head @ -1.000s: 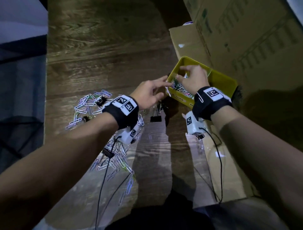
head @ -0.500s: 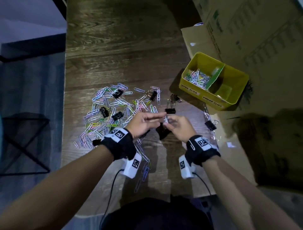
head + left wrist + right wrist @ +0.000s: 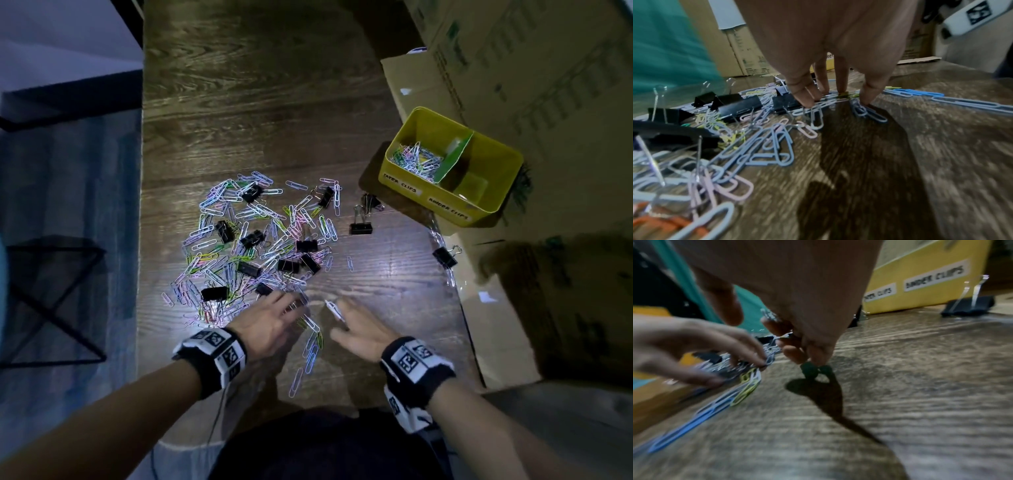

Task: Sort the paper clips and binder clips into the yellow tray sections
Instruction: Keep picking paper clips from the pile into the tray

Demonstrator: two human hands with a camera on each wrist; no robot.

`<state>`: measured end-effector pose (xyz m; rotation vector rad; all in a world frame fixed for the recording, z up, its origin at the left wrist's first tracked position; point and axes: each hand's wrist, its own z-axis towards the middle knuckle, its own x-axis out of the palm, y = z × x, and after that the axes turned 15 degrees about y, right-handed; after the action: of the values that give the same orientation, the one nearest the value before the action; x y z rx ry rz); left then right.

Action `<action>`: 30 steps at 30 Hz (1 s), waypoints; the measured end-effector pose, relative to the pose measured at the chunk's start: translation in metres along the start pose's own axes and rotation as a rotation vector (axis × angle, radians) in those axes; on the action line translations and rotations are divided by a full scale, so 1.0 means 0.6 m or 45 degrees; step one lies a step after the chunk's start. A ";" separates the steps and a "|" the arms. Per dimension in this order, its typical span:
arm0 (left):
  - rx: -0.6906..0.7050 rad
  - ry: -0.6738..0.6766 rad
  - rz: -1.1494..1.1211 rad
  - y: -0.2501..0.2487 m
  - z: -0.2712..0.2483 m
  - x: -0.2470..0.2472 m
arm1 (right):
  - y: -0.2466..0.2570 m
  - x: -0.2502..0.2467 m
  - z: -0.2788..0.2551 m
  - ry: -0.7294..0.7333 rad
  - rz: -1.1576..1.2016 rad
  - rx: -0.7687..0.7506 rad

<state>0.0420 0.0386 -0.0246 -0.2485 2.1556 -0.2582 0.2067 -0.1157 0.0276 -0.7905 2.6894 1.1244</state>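
Nearest, the left hand (image 3: 270, 322) spreads its fingers (image 3: 806, 97), tips pressing down on paper clips (image 3: 239, 246) at the near edge of the pile on the wooden counter (image 3: 260, 102). Just right of it, the right hand (image 3: 359, 329) has curled fingers (image 3: 791, 350) that pinch a few pale clips (image 3: 334, 310). Black binder clips (image 3: 360, 228) lie scattered among the pile and right of it. Far right, the yellow tray (image 3: 493, 205) holds paper clips in its left section.

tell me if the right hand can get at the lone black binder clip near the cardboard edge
Probably yes. The black binder clip lies alone on the wooden table, with bare wood between it and the right hand, though that hand already holds paper clips.
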 end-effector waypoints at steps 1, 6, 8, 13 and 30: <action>0.004 -0.044 -0.020 0.000 0.000 -0.007 | 0.001 0.013 0.006 -0.041 -0.099 0.000; -0.011 -0.110 0.129 -0.010 -0.004 -0.023 | 0.018 0.070 0.042 -0.007 -0.759 0.267; -0.040 -0.032 0.149 -0.018 -0.003 -0.013 | 0.030 0.080 0.046 0.002 -0.818 0.265; -0.001 0.009 -0.046 -0.007 -0.005 0.012 | 0.012 0.071 0.069 -0.220 -0.563 0.025; -0.091 0.125 0.239 -0.028 -0.008 -0.016 | -0.006 0.077 0.077 -0.137 -0.686 -0.215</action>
<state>0.0445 0.0259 -0.0096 -0.0740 2.2701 -0.0874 0.1651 -0.1048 -0.0217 -1.3325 2.1133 1.2084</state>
